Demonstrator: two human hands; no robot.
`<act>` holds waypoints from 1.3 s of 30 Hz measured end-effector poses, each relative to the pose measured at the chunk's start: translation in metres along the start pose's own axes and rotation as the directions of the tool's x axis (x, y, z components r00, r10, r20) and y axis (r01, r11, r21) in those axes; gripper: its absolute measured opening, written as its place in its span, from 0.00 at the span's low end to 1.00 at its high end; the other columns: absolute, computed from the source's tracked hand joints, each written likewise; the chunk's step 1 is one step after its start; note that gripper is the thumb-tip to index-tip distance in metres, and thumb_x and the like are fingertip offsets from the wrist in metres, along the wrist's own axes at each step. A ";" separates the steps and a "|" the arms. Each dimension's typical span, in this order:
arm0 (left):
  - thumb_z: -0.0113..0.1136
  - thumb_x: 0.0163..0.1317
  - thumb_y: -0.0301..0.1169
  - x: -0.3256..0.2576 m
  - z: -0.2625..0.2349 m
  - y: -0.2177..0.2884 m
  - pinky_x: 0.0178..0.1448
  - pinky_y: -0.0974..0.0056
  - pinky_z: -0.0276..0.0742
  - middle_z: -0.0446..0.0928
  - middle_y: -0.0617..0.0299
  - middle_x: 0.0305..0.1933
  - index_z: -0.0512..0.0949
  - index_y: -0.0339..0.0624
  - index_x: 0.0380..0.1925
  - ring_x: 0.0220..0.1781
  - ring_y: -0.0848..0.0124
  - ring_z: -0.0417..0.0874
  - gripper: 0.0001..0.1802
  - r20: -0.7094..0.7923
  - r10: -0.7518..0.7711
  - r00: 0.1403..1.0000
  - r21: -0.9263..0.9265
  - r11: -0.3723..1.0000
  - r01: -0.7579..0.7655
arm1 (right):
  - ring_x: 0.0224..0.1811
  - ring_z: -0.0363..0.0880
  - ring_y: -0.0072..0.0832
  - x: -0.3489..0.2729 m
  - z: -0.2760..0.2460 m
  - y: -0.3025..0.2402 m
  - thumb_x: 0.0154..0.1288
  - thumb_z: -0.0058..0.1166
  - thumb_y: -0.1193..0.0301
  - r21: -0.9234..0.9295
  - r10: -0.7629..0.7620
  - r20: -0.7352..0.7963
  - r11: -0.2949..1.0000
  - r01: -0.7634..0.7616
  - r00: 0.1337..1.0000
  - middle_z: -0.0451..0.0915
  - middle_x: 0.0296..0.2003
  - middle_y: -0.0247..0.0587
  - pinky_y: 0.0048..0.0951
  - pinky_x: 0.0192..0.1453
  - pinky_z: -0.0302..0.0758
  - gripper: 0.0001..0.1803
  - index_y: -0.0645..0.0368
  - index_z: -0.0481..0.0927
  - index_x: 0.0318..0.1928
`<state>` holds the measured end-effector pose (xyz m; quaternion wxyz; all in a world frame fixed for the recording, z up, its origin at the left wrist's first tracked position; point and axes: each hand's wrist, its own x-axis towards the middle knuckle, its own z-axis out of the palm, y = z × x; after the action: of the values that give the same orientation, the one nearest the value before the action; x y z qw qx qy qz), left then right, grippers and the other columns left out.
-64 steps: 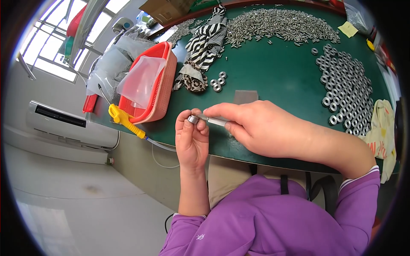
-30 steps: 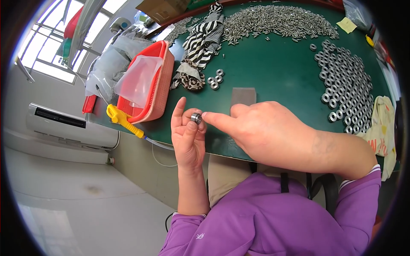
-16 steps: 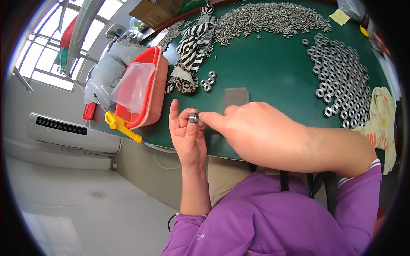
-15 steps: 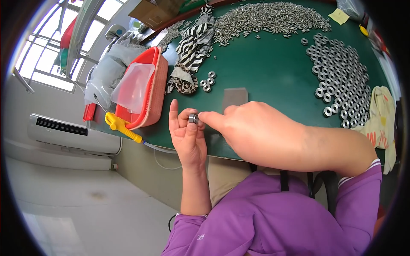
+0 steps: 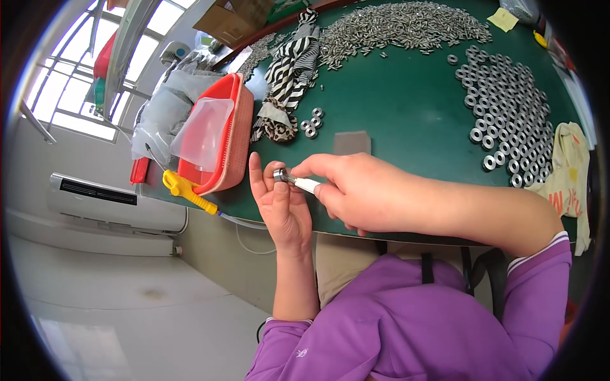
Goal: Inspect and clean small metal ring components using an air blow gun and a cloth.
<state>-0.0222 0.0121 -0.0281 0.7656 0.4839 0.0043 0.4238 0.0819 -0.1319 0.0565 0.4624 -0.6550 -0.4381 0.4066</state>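
Since half a second ago the right hand [image 5: 365,193] has drawn its white pin [image 5: 307,185] partly out of the small metal ring [image 5: 280,173] pinched by the left hand [image 5: 283,203], so keeping both grips firm and aligned seems wise.

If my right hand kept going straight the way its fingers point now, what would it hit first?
The right hand points toward the person's left, so its first contact would likely be the small metal ring and the left hand holding it; beyond, perhaps the red tray.

Green desk [image 5: 394,95]: red basket [image 5: 225,136] w/ clear plastic tub at left edge, yellow tool [image 5: 186,190] beside it, zebra-striped cloth [image 5: 289,66] nr middle, steel rings [image 5: 508,120] spread twd right edge, pins [image 5: 400,25] heaped along far edge.
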 end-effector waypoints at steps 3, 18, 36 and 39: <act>0.51 0.63 0.24 -0.002 -0.007 0.001 0.47 0.71 0.70 0.70 0.59 0.48 0.67 0.38 0.53 0.38 0.75 0.70 0.17 -0.080 -0.080 0.994 -0.088 0.993 0.073 | 0.28 0.78 0.41 0.005 0.004 0.016 0.62 0.43 0.73 -0.273 -0.284 -0.099 0.929 0.249 0.954 0.78 0.25 0.49 0.36 0.34 0.75 0.18 0.56 0.69 0.54; 0.57 0.61 0.30 0.002 -0.014 0.015 0.44 0.74 0.72 0.72 0.60 0.44 0.72 0.35 0.49 0.35 0.78 0.73 0.17 0.075 -0.166 0.983 -0.140 0.975 0.175 | 0.29 0.78 0.40 -0.007 -0.004 0.011 0.54 0.48 0.73 -0.678 -0.551 0.006 0.611 0.408 0.834 0.74 0.27 0.44 0.37 0.31 0.75 0.10 0.57 0.74 0.39; 0.59 0.60 0.33 0.004 -0.015 0.013 0.34 0.77 0.68 0.72 0.62 0.39 0.73 0.36 0.46 0.30 0.80 0.70 0.17 0.095 -0.249 0.964 -0.041 0.966 0.254 | 0.29 0.76 0.41 -0.006 -0.005 0.014 0.56 0.47 0.74 -0.626 -0.507 0.004 0.671 0.398 0.862 0.74 0.27 0.44 0.38 0.32 0.74 0.10 0.56 0.76 0.40; 0.59 0.60 0.34 0.006 -0.015 0.013 0.33 0.77 0.67 0.72 0.62 0.38 0.74 0.36 0.45 0.29 0.80 0.69 0.17 0.104 -0.280 0.954 -0.038 0.958 0.285 | 0.25 0.75 0.39 -0.005 -0.007 0.017 0.58 0.48 0.73 -0.663 -0.558 -0.004 0.622 0.415 0.830 0.73 0.24 0.42 0.37 0.28 0.73 0.13 0.54 0.78 0.44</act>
<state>-0.0330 0.0289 -0.0244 0.8301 0.4781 0.0249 0.2860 0.0909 -0.1413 0.0421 0.3483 -0.6662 -0.6591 0.0205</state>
